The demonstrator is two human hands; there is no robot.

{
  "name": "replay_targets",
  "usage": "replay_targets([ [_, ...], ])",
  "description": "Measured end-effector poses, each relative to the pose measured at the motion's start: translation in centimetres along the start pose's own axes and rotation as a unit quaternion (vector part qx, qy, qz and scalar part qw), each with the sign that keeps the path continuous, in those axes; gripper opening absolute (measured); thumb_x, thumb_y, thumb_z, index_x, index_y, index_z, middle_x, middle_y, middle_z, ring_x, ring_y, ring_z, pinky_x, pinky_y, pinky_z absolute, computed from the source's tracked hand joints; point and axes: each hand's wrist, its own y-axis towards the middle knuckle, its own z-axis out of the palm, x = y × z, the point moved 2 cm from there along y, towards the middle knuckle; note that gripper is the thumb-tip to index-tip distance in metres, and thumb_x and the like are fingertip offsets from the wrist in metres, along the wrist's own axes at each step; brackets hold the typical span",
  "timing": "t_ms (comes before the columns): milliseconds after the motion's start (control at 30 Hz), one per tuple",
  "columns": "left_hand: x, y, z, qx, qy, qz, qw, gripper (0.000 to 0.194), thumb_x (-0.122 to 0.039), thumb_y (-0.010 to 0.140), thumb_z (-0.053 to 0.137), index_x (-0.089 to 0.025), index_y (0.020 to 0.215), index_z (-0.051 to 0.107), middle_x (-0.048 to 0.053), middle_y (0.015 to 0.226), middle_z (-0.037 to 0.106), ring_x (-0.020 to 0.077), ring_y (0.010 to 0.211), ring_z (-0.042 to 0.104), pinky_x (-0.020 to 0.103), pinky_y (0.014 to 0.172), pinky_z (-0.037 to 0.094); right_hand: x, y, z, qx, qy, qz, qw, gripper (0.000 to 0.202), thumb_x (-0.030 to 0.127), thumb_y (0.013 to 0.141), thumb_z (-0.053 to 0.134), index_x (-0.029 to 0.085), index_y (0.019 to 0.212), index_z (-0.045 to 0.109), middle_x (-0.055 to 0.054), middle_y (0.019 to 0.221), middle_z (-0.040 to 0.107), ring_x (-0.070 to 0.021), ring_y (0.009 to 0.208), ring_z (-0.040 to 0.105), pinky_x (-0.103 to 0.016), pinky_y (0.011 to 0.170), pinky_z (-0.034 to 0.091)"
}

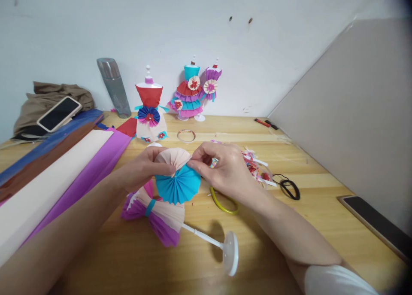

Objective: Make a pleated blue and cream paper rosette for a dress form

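Note:
Between both hands is a pleated paper rosette [177,185], half cream and half turquoise. My left hand [140,168] pinches its cream side, with the thumb lying near the centre. My right hand [222,166] grips the opposite edge, where cream and turquoise meet, between thumb and fingers. Below the rosette, a small mannequin in a cream and purple paper dress [164,215] lies on its side. A turquoise band circles its waist, and its white stand [230,253] points right. The rosette and my left hand cover part of the dress.
Dressed mannequins [149,99] stand at the back beside a grey bottle [114,89]. Paper sheets [69,174] and a phone [59,114] lie left. To the right are yellow-handled scissors [225,205], paper scraps [254,164], a black hair tie [289,189] and another phone [375,222].

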Motion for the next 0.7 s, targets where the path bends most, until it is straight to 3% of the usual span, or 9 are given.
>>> replay_targets([
  [133, -0.23, -0.17, 0.12, 0.009, 0.007, -0.003, 1.000, 0.018, -0.021, 0.060, 0.081, -0.013, 0.075, 0.075, 0.005, 0.071, 0.073, 0.0162, 0.064, 0.065, 0.026, 0.062, 0.051, -0.15, -0.07, 0.03, -0.020, 0.016, 0.001, 1.000, 0.006, 0.016, 0.080, 0.068, 0.018, 0.084, 0.064, 0.003, 0.062, 0.064, -0.0102, 0.055, 0.058, -0.022, 0.055, 0.043],
  [233, -0.25, -0.20, 0.13, 0.011, 0.005, -0.005, 1.000, 0.017, -0.020, 0.061, 0.080, -0.013, 0.075, 0.075, 0.005, 0.072, 0.073, 0.0158, 0.064, 0.065, 0.026, 0.063, 0.051, -0.18, -0.13, 0.03, -0.027, 0.018, -0.004, 0.999, 0.016, 0.015, 0.081, 0.068, 0.017, 0.096, 0.066, 0.003, 0.063, 0.067, -0.0107, 0.055, 0.060, -0.023, 0.058, 0.045],
  [700, 0.13, 0.01, -0.24, -0.006, -0.005, -0.007, 1.000, 0.020, -0.022, 0.057, 0.084, -0.012, 0.070, 0.074, 0.005, 0.067, 0.072, 0.0146, 0.060, 0.064, 0.024, 0.059, 0.050, 0.11, -0.27, -0.13, -0.032, -0.044, -0.046, 0.997, 0.006, 0.018, 0.085, 0.067, 0.017, 0.088, 0.072, -0.002, 0.070, 0.071, -0.0138, 0.062, 0.065, -0.025, 0.061, 0.047],
])
